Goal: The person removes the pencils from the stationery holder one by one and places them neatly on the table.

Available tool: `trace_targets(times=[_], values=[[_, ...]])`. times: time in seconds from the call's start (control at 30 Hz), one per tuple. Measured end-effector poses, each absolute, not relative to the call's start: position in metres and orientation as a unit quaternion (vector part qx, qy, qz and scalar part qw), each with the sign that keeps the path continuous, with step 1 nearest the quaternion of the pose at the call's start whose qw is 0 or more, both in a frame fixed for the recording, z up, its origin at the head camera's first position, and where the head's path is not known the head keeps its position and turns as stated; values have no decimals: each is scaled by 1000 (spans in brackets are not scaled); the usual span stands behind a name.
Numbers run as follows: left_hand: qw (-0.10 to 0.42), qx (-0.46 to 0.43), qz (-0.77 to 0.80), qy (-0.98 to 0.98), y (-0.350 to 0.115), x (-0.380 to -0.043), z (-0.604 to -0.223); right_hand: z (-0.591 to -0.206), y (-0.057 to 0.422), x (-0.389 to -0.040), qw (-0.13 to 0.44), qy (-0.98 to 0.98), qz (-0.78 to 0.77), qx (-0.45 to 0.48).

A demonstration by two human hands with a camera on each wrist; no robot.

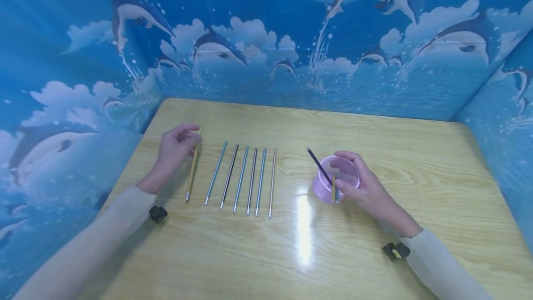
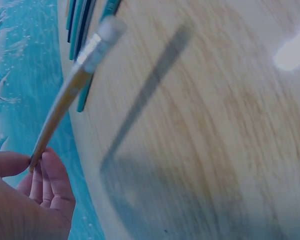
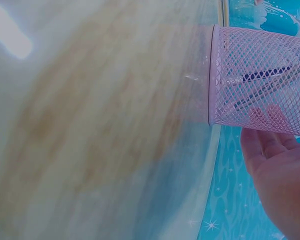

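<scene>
My left hand (image 1: 176, 147) pinches a yellow pencil (image 1: 193, 168) near its far end, between thumb and fingertips. In the left wrist view the pencil's eraser end (image 2: 110, 31) points toward the camera, and its shadow falls on the table apart from it. My right hand (image 1: 366, 184) grips the side of a pink mesh pencil cup (image 3: 262, 45). A dark pencil (image 1: 318, 165) leans out over the cup's rim, and a yellow pencil (image 1: 333, 189) shows at the near side of the cup's opening. Through the mesh, pencils are visible lying at a slant.
Several pencils (image 1: 240, 179) lie side by side between the hands, in teal, black and brownish tones, their eraser ends toward me. They rest on a wood-grain table (image 1: 250, 263). A blue dolphin-print cloth (image 1: 258, 78) hangs behind the table and at both sides.
</scene>
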State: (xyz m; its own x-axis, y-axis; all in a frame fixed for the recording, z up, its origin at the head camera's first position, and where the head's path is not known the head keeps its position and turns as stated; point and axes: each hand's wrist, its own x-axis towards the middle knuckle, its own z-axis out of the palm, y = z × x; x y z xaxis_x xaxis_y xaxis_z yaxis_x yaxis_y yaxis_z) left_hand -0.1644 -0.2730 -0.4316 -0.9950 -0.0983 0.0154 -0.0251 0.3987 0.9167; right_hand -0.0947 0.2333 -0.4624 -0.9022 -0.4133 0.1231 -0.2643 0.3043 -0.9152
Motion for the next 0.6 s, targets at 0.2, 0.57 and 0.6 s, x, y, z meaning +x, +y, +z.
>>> trace_targets(times=[0.2, 0.57, 0.6], values=[[-11, 46, -525, -850, -273, -170, -438, -463, 233, -96, 65, 801, -556, -211], [-65, 26, -426, -902, -269, -180, -449, -465, 234, -96, 60, 801, -556, -214], [-68, 27, -419, -905, -268, -181, -450, -465, 234, -96, 60, 801, -556, -214]])
